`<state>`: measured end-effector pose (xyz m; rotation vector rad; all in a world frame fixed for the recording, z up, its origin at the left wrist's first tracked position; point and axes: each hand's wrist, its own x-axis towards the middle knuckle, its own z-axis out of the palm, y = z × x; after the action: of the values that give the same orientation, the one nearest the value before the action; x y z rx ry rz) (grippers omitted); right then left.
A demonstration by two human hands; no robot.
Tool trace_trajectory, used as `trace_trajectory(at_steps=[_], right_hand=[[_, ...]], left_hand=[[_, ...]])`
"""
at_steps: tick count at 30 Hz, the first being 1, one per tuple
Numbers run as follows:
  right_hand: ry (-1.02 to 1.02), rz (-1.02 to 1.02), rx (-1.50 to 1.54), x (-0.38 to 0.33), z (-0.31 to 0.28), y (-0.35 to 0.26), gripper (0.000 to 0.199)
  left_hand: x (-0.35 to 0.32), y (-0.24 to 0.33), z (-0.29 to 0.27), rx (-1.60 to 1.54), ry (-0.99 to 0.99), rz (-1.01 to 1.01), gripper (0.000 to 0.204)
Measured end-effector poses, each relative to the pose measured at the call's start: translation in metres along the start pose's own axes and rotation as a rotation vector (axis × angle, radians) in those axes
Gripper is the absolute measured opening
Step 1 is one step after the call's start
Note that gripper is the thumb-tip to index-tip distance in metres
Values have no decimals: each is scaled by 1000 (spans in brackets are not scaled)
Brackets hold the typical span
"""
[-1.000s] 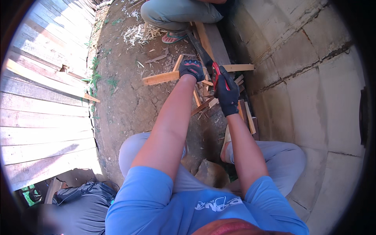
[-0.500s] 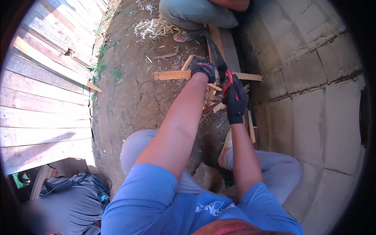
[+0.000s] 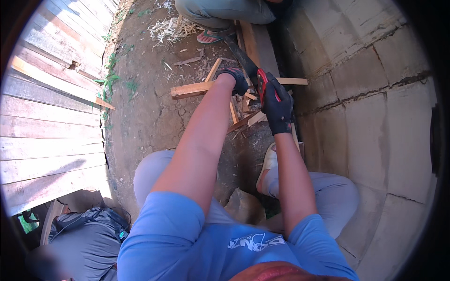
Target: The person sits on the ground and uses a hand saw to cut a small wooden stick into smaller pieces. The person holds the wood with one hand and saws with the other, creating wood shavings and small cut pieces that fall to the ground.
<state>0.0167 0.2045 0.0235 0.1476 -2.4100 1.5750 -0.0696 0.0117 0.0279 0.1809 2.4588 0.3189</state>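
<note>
My right hand (image 3: 278, 108), in a black glove, is wrapped round the red handle of a handsaw (image 3: 243, 55). The saw's dark blade points away and slightly left, across a light wooden strip (image 3: 191, 90) that lies crosswise. Just left of the blade, my gloved left hand (image 3: 239, 81) is closed over this strip and presses it down. The strip's far right end shows beyond the saw, near the block wall. Part of the strip is hidden under my hands, and I cannot tell whether the teeth are in the wood.
Wood offcuts (image 3: 253, 118) lie below my hands. Ahead, another person crouches by a long plank (image 3: 250, 42), with wood shavings (image 3: 171, 30) nearby. A block wall (image 3: 365, 126) rises at right, a board wall (image 3: 51, 126) at left. A second person (image 3: 89, 239) is at lower left.
The saw and my right hand have moved a little away and left, its blade now tilted more to the left. The strip's left end has swung slightly toward me. The whole view has shifted somewhat.
</note>
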Motion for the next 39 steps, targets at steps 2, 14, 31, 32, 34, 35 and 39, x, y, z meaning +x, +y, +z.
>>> trace_trajectory(at_steps=[2,14,31,32,34,35,39], right_hand=[[0,-12,19,2,6,-6,36],[65,56,88,5,3,-8,34],[56,31,64,-9,5,12,37],[50,106,60,0,1,11,38],[-2,212,76,17,-5,2,39],[-46,238,97,28,-11,-5,40],[-16,79,-44,18,-1,-9,40]], left_hand=[[2,-9,5,75,87,-29,32],[-18,-45,61,463,631,102,19],[-14,-36,62,450,666,62,15],[-15,-32,58,431,636,44,16],[-16,-32,57,417,611,46,17],[-14,-33,58,425,618,69,18],[-10,-39,60,401,623,91,20]])
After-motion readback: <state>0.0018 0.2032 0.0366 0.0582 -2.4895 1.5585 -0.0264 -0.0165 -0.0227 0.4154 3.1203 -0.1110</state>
